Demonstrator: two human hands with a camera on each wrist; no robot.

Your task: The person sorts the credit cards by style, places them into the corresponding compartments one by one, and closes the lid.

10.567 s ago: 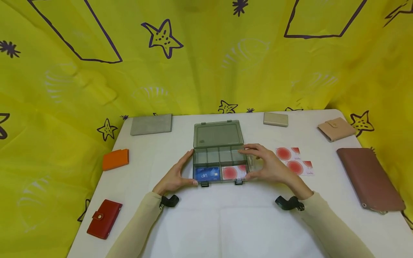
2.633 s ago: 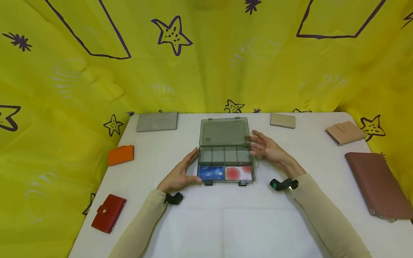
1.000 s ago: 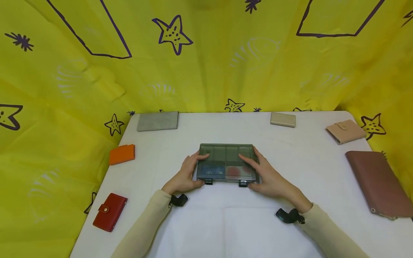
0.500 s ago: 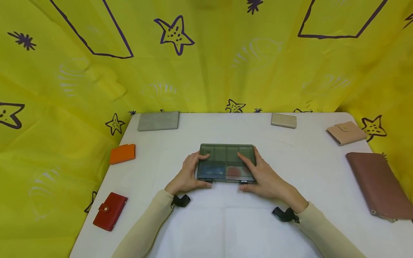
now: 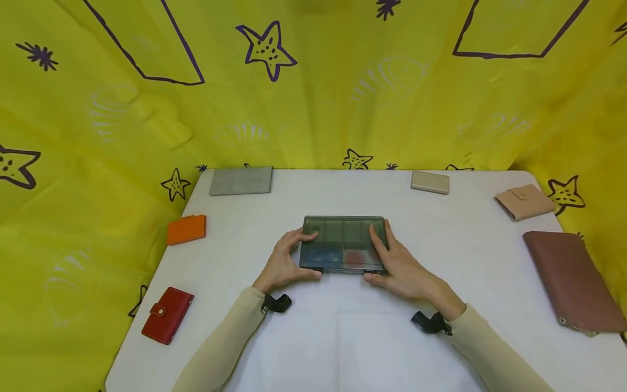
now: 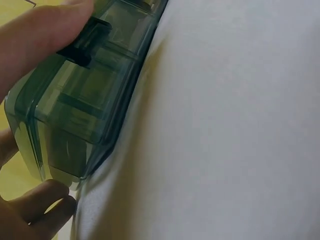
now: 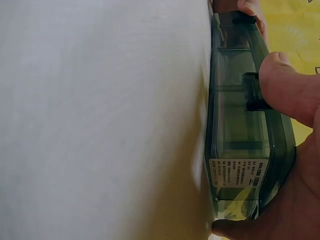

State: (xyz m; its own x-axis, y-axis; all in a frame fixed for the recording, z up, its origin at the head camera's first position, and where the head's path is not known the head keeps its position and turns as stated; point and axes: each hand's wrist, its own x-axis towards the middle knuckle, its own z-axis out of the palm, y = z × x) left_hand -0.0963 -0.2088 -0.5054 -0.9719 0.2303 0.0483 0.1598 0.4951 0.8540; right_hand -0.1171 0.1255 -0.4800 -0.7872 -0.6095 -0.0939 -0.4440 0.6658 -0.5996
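A translucent green compartment box (image 5: 338, 239) sits on the white table with its lid down. Through the lid show a blue card (image 5: 323, 256) and a red-and-white card (image 5: 355, 257) in the two front compartments. My left hand (image 5: 285, 260) grips the box's left end, fingers over the lid and thumb at the left front latch (image 6: 86, 42). At the right end my right hand (image 5: 404, 268) holds the box likewise, one finger lying on the lid. Its thumb (image 7: 287, 87) presses on the right latch (image 7: 251, 91). A printed label (image 7: 240, 172) is on the front wall.
Along the left lie a grey wallet (image 5: 241, 181), an orange card holder (image 5: 186, 230) and a red snap wallet (image 5: 167, 316). On the right are a beige case (image 5: 430, 182), a tan wallet (image 5: 525, 202) and a large brown wallet (image 5: 573, 280). A yellow curtain (image 5: 313, 109) hangs behind.
The lid, up in the older frames, came down. Two red-and-white cards that lay right of the box are gone from the table. Both thumbs have moved onto the front latches.
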